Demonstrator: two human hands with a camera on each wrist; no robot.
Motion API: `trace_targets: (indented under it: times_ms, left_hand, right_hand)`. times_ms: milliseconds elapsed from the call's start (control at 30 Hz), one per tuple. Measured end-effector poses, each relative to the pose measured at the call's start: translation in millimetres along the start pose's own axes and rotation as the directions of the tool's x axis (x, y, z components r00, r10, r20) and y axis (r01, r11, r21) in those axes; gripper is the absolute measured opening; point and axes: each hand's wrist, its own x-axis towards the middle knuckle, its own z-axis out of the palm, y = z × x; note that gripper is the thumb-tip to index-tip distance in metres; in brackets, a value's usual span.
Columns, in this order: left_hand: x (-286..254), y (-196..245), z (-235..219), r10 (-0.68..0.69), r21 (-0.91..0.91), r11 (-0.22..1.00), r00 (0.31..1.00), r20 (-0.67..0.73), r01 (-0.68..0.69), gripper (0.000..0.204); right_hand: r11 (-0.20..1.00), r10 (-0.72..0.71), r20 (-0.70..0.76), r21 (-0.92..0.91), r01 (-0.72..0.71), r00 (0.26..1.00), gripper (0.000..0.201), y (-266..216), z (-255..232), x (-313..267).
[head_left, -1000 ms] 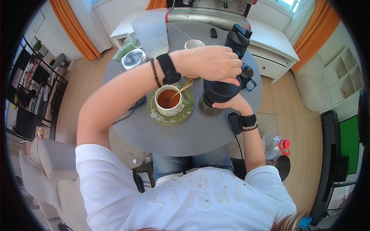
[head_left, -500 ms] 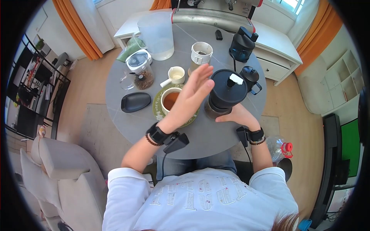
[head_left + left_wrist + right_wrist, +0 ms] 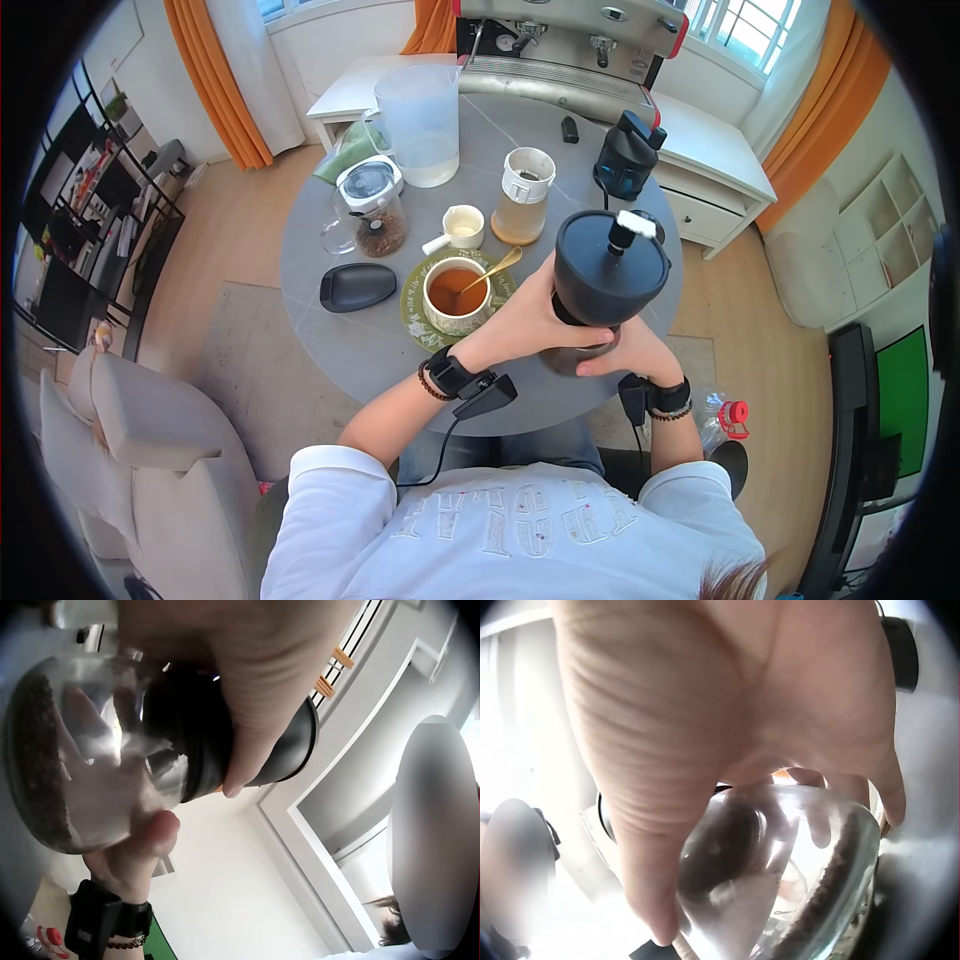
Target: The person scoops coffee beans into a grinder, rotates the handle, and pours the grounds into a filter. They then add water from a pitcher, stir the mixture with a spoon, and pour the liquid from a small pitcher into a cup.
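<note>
A black grinder [image 3: 612, 265] with a clear glass base is between the two hands near the table's front right. My left hand [image 3: 520, 322] grips its neck, where the black part meets the glass. Around the glass base, my right hand [image 3: 645, 352] curls from the other side. Dark grounds lie in the glass jar [image 3: 97, 765] in the left wrist view, with the left hand [image 3: 255, 660] across the black body. The right wrist view shows the right hand [image 3: 735, 697] over the glass [image 3: 780, 885]. Whether the base touches the table cannot be told.
A teacup [image 3: 457, 292] with a golden spoon stands on a green saucer [image 3: 412, 318], left of the hands. Behind are a small white cup [image 3: 464, 228], a glass vessel [image 3: 522, 205], a bean jar [image 3: 378, 215], a pitcher [image 3: 420, 130] and a black kettle [image 3: 628, 155].
My left hand has come off the grinder's top, passed open over the saucer, and taken hold of the grinder's neck. The grinder has shifted slightly towards the body; the right hand stays on its base.
</note>
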Motion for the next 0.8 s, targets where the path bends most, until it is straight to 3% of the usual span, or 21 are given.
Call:
trace_targets:
  times_ms: [33,233,333,433,633,667,733,800]
  left_hand:
    - [2.7,3.3,-2.0,-0.016,-0.039,0.999,0.999,0.035,0.018,0.096]
    - [0.2,20.6,-0.4,0.028,0.068,0.997,0.996,0.079,-0.034,0.098]
    - [-2.9,27.1,1.5,0.038,0.103,0.994,0.999,-0.012,-0.037,0.093]
    - [-3.2,30.2,-2.0,0.018,0.007,1.000,0.998,-0.052,-0.018,0.088]
    - [-6.1,32.3,0.6,0.087,0.084,0.993,0.993,-0.082,-0.080,0.086]
    - [-5.8,27.7,7.1,0.164,0.191,0.973,0.968,-0.189,-0.128,0.086]
    - [-2.9,16.3,24.5,0.334,0.407,0.897,0.870,-0.362,-0.174,0.086]
    - [6.2,13.2,23.4,0.285,0.337,0.929,0.877,-0.386,-0.154,0.087]
  right_hand:
    - [0.997,-0.007,0.019,0.071,0.006,1.000,0.094,-0.6,1.6,-2.1]
    - [1.000,-0.003,0.118,0.022,0.000,0.993,0.093,-6.0,-1.3,-4.2]
    - [0.971,-0.087,0.001,0.223,0.085,0.996,0.094,-3.7,14.2,-0.9]
    - [0.962,-0.031,-0.041,0.269,0.041,0.999,0.091,-12.1,22.0,-0.1]
    - [0.980,-0.159,-0.156,0.099,0.175,0.975,0.087,-12.6,31.2,-4.3]
    - [0.966,-0.253,-0.214,-0.101,0.237,0.943,0.086,-7.3,34.4,-0.6]
    - [0.827,-0.453,-0.268,-0.483,0.288,0.850,0.084,5.3,46.0,10.7]
    - [0.915,-0.351,-0.382,-0.333,0.227,0.855,0.081,-0.7,52.1,11.3]
